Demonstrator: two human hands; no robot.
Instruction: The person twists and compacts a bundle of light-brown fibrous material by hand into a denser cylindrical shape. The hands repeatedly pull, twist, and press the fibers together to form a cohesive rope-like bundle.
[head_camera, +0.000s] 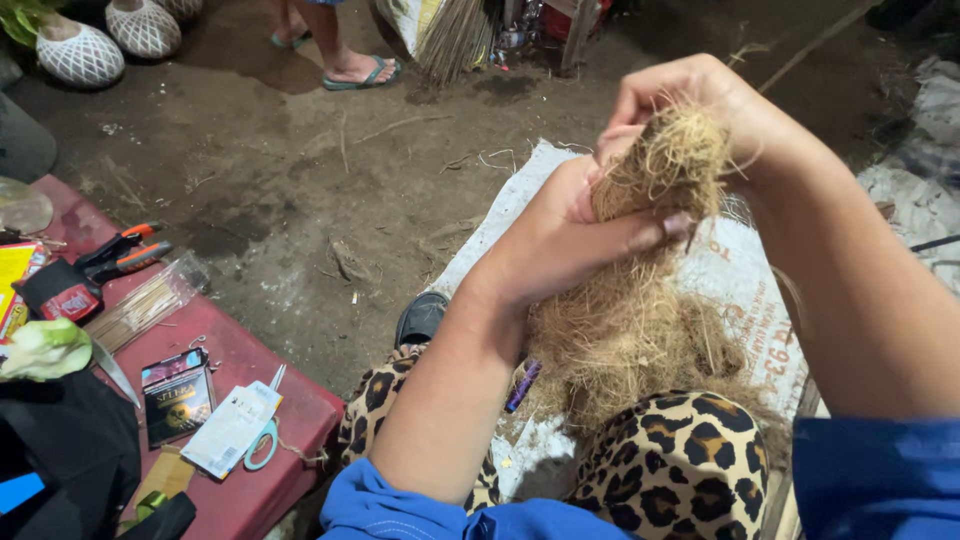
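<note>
Fibrous clump (660, 170) hides right hand's (700, 100) fingers; left hand (560, 235) grips below.

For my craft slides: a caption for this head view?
Both hands, left hand and right hand, grip a clump of dry fibre above leopard-print knees.

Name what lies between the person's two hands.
In the head view, a clump of dry straw-coloured fibre sits between the left hand and the right hand, gripped by both.
</note>
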